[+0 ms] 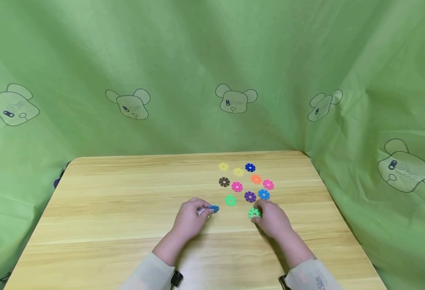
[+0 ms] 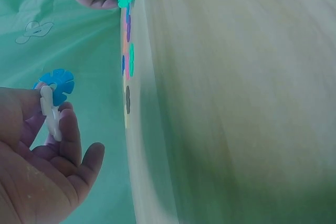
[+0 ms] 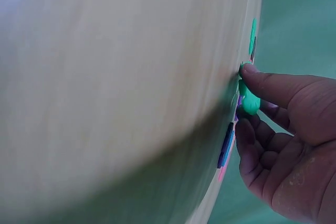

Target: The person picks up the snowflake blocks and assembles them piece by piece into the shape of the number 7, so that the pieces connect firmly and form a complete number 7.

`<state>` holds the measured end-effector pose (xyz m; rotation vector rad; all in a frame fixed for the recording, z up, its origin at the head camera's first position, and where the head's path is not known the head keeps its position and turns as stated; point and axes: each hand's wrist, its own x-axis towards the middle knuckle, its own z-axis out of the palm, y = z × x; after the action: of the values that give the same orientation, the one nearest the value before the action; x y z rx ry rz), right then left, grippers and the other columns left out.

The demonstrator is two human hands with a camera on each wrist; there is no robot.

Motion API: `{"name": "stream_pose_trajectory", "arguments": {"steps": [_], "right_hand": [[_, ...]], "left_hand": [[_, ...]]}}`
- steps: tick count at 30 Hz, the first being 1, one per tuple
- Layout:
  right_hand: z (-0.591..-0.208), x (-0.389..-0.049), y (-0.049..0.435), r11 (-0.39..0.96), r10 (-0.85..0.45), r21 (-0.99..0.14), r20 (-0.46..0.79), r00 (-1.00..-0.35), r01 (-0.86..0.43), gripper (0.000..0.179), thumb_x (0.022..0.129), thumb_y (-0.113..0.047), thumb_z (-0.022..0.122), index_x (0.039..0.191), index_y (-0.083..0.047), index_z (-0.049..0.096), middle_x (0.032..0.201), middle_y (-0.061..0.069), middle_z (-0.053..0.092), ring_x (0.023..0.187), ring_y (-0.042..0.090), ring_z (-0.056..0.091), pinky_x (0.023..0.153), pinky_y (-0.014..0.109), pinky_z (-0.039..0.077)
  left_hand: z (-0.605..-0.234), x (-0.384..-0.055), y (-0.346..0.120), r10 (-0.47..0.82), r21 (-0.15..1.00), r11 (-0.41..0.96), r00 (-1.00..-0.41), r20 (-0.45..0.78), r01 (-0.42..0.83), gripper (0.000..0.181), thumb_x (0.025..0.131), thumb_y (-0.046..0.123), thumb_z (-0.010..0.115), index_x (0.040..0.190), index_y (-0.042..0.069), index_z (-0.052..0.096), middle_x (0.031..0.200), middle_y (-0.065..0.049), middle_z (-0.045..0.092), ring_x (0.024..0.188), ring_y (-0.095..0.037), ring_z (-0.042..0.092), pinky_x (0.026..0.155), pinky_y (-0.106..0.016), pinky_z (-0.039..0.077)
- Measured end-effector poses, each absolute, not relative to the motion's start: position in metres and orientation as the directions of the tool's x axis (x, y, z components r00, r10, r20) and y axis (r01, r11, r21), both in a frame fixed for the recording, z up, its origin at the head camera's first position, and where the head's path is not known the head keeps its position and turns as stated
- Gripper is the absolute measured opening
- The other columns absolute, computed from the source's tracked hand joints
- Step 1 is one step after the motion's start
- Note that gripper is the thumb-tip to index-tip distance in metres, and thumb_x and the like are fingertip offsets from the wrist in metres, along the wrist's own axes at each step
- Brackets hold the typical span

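My left hand (image 1: 192,219) pinches a notched white disc (image 2: 51,114) joined to a blue notched disc (image 2: 62,83), held above the table. Between thumb and fingers, my right hand (image 1: 272,219) grips a green notched disc (image 1: 254,213) close to the tabletop. In the right wrist view the thumb covers part of that green disc (image 3: 251,100). Just beyond the right hand lie a light blue disc (image 1: 264,194) and a purple disc (image 1: 250,197). A second green disc (image 1: 230,200) lies flat between the two hands.
Farther back on the wooden table (image 1: 118,201) lie yellow discs (image 1: 223,166), a dark blue disc (image 1: 250,167), an orange disc (image 1: 256,179), pink discs (image 1: 237,187) and a dark brown disc (image 1: 224,182). A green curtain (image 1: 183,52) with bear-face drawings hangs behind and at the sides.
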<state>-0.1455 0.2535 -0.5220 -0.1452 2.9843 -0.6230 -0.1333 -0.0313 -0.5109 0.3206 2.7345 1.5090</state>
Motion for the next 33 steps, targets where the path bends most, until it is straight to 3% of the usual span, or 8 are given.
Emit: {"name": "stream_pose_trajectory", "arguments": {"steps": [8, 16, 25, 33], "right_hand": [[-0.521, -0.143, 0.249, 0.879, -0.1, -0.471, -0.028, -0.995, -0.075, 0.027, 0.086, -0.003, 0.084, 0.109, -0.003, 0.071, 0.093, 0.005, 0.07, 0.088, 0.025, 0.067, 0.087, 0.051, 0.061], [-0.517, -0.142, 0.243, 0.827, -0.108, -0.554, 0.018, -0.994, -0.1, 0.023, 0.088, 0.001, 0.082, 0.109, -0.003, 0.072, 0.083, -0.001, 0.062, 0.079, 0.017, 0.057, 0.077, 0.038, 0.058], [-0.508, -0.138, 0.227, 0.712, -0.076, -0.699, 0.022, -0.997, -0.07, 0.025, 0.089, 0.001, 0.081, 0.113, -0.001, 0.073, 0.085, 0.002, 0.062, 0.078, 0.017, 0.056, 0.07, 0.025, 0.057], [-0.5, -0.133, 0.214, 0.593, -0.093, -0.802, 0.025, -0.995, -0.075, 0.026, 0.088, 0.004, 0.081, 0.112, 0.004, 0.072, 0.086, 0.004, 0.064, 0.079, 0.018, 0.059, 0.07, 0.022, 0.057]], "left_hand": [[-0.513, -0.132, -0.031, 0.178, 0.841, 0.515, -0.98, 0.084, 0.165, 0.005, 0.097, 0.015, 0.077, 0.098, 0.01, 0.079, 0.101, -0.002, 0.075, 0.095, -0.022, 0.07, 0.091, -0.046, 0.06], [-0.513, -0.132, -0.031, 0.178, 0.843, 0.512, -0.981, 0.082, 0.163, 0.005, 0.098, 0.015, 0.076, 0.099, 0.01, 0.079, 0.101, -0.002, 0.075, 0.096, -0.021, 0.07, 0.092, -0.045, 0.06], [-0.516, -0.131, -0.03, 0.185, 0.854, 0.497, -0.98, 0.068, 0.153, 0.008, 0.098, 0.016, 0.077, 0.1, 0.009, 0.08, 0.103, -0.006, 0.077, 0.098, -0.023, 0.072, 0.093, -0.046, 0.06], [-0.518, -0.132, -0.029, 0.192, 0.851, 0.5, -0.978, 0.075, 0.163, 0.01, 0.099, 0.017, 0.076, 0.102, 0.009, 0.08, 0.104, -0.006, 0.078, 0.099, -0.023, 0.073, 0.093, -0.046, 0.061]]}}
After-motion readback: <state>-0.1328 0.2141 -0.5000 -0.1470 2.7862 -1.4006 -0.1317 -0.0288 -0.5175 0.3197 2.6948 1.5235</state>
